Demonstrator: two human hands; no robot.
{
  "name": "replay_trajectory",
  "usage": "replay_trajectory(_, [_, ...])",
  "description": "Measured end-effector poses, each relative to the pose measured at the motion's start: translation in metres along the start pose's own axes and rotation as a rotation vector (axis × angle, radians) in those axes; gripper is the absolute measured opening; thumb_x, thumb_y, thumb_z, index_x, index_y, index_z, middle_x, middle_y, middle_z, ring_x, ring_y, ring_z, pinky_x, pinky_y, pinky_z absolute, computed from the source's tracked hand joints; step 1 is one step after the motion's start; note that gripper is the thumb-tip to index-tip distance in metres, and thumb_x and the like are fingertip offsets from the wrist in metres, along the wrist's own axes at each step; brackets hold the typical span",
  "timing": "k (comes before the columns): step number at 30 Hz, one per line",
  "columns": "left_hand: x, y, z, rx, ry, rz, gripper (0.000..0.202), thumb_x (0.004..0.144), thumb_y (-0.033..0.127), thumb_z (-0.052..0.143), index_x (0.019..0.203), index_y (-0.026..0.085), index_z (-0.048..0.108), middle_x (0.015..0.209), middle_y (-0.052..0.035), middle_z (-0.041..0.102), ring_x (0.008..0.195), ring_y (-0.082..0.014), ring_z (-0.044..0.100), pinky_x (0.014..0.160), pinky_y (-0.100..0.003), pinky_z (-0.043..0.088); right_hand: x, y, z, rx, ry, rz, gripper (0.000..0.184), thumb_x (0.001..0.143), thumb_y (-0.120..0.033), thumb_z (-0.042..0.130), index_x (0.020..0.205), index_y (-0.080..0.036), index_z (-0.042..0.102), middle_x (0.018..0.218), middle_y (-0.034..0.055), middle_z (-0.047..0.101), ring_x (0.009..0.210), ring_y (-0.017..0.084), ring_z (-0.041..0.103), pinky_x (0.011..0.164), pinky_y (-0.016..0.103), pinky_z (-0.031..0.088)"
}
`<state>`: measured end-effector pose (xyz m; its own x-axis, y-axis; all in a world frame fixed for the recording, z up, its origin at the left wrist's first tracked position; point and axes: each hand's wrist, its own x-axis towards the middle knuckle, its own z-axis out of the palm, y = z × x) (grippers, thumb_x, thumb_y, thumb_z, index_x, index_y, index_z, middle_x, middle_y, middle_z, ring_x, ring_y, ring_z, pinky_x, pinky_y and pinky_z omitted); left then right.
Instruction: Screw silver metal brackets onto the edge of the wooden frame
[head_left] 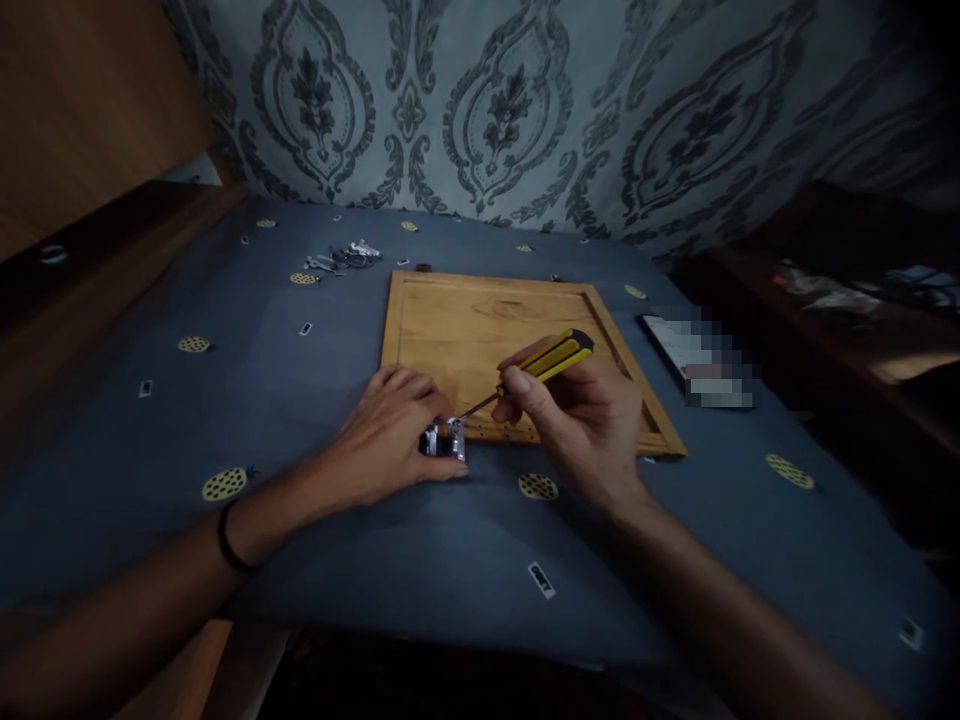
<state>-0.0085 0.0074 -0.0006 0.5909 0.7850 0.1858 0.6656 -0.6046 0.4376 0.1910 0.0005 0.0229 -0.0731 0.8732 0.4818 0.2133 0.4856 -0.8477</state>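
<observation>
At the wooden panel [450, 340], the left hand [394, 425] is pinching a hinge [458, 441], the right hand [596, 420] a screwdriver [551, 358]. Its slant may be inviting slips.

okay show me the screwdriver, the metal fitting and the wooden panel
Screwdriver [556, 355], head view: on its handle.
Metal fitting [457, 440], head view: on its right-hand portion.
Wooden panel [469, 335], head view: on the flat middle inside its frame.
</observation>
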Motion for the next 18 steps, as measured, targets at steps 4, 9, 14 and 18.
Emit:
replay_trajectory(4, [0.0000, -0.0003, 0.0002, 0.003, 0.002, 0.006, 0.044, 0.075, 0.054, 0.087, 0.093, 0.019, 0.067, 0.101, -0.0042, 0.065, 0.105, -0.0275, 0.058, 0.102, -0.046, 0.042, -0.0002, -0.0009, 0.0016, 0.011, -0.008, 0.011, 0.030, 0.090, -0.051, 0.074, 0.083, -0.022, 0.069, 0.077, -0.0015, 0.066, 0.052, 0.010, 0.064, 0.050, 0.025, 0.053])
replay_trajectory(9, [-0.0006, 0.0001, 0.0000, -0.004, 0.007, 0.003, 0.042, 0.075, 0.052, 0.087, 0.094, 0.020, 0.067, 0.101, -0.0039, 0.064, 0.106, -0.0275, 0.057, 0.102, -0.045, 0.041, -0.0003, -0.0010, 0.0018, 0.023, -0.019, 0.016, 0.030, 0.090, -0.051, 0.075, 0.083, -0.022, 0.069, 0.076, -0.0013, 0.066, 0.052, 0.011, 0.064, 0.050, 0.025, 0.053])
replay_trajectory(14, [-0.0003, -0.0003, 0.0007, -0.004, 0.002, 0.001, 0.043, 0.076, 0.055, 0.086, 0.094, 0.020, 0.067, 0.101, -0.0037, 0.065, 0.106, -0.0278, 0.057, 0.103, -0.046, 0.042, 0.0008, -0.0035, -0.0005, 0.006, -0.064, 0.011, 0.032, 0.089, -0.052, 0.075, 0.083, -0.022, 0.069, 0.076, -0.0014, 0.064, 0.052, 0.011, 0.064, 0.048, 0.025, 0.053])
replay_trajectory(18, [0.0000, -0.0006, 0.0007, -0.005, 0.008, 0.003, 0.042, 0.074, 0.052, 0.088, 0.093, 0.020, 0.067, 0.101, -0.0041, 0.065, 0.106, -0.0277, 0.058, 0.102, -0.046, 0.042, 0.0010, -0.0070, -0.0031, -0.033, -0.100, 0.008, 0.030, 0.090, -0.051, 0.074, 0.083, -0.022, 0.069, 0.079, 0.0000, 0.065, 0.055, 0.012, 0.064, 0.050, 0.026, 0.053])
